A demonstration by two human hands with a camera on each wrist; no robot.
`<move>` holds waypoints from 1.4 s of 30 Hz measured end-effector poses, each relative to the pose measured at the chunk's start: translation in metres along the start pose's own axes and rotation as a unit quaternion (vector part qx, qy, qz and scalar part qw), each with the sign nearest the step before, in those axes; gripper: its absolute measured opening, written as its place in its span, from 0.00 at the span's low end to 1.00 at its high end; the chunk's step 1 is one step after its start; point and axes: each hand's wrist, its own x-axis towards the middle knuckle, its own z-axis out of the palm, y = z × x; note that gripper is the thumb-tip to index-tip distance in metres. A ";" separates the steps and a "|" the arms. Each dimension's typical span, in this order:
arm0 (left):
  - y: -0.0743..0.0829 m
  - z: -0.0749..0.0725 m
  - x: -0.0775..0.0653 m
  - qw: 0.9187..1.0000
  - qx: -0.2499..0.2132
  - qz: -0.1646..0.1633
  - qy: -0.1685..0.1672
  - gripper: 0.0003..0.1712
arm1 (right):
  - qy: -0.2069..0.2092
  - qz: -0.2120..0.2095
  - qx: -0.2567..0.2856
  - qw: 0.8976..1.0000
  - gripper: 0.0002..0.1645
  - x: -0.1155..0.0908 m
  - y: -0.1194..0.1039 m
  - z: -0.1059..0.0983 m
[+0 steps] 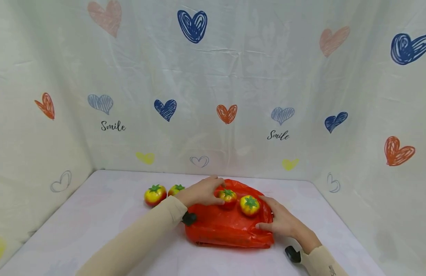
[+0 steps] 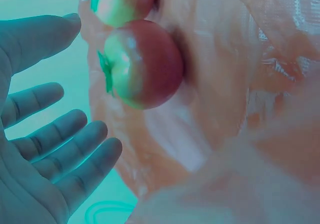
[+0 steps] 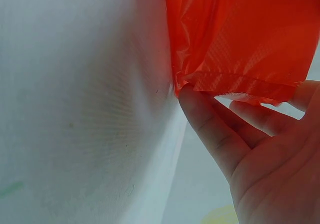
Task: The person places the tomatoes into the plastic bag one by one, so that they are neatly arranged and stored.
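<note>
A red plastic bag (image 1: 223,230) lies spread on the table, its edge raised at the back and right. Two red-and-yellow tomatoes with green leafy tops rest on the red plastic: a left tomato (image 1: 229,197) and a right tomato (image 1: 250,206). My left hand (image 1: 204,191) reaches over the bag from the left, fingers extended and spread beside the left tomato (image 2: 147,64), with a gap between palm and fruit in the left wrist view. At the bag's right side, my right hand (image 1: 285,220) holds the edge, with fingertips (image 3: 192,102) at the hem of the plastic.
Two more tomatoes sit on the table left of the bag: an outer tomato (image 1: 155,196) and an inner tomato (image 1: 176,189), the latter partly hidden by my left arm. A white table (image 1: 78,230) meets a white curtain (image 1: 233,153) printed with hearts at the back and sides.
</note>
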 end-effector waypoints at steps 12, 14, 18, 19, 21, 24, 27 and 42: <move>-0.002 -0.007 -0.031 0.999 -0.024 0.038 0.029 0.28 | 0.001 0.007 0.004 1.000 0.58 -0.004 0.002 0.004; -0.003 -0.006 -0.036 0.998 -0.021 0.040 0.037 0.29 | 0.002 0.009 0.006 1.000 0.57 -0.004 0.001 0.004; -0.005 -0.004 -0.047 0.998 -0.024 0.041 0.052 0.29 | -0.001 0.011 0.007 1.000 0.57 -0.004 0.000 0.004; -0.006 -0.003 -0.049 0.997 -0.025 0.038 0.055 0.29 | -0.002 0.011 0.007 1.000 0.56 -0.004 0.000 0.004; -0.007 -0.002 -0.054 0.997 -0.030 0.034 0.061 0.29 | -0.006 0.012 0.007 1.000 0.57 -0.004 -0.001 0.004; -0.010 -0.001 -0.061 0.997 -0.036 0.026 0.067 0.28 | -0.006 0.011 0.004 1.000 0.57 -0.003 -0.002 0.003; -0.013 0.000 -0.068 0.996 -0.041 0.023 0.075 0.26 | -0.004 0.009 0.000 1.000 0.57 -0.003 -0.002 0.002; -0.033 0.001 -0.098 0.989 -0.059 0.012 0.133 0.27 | 0.004 0.010 -0.009 1.000 0.58 -0.002 -0.002 -0.001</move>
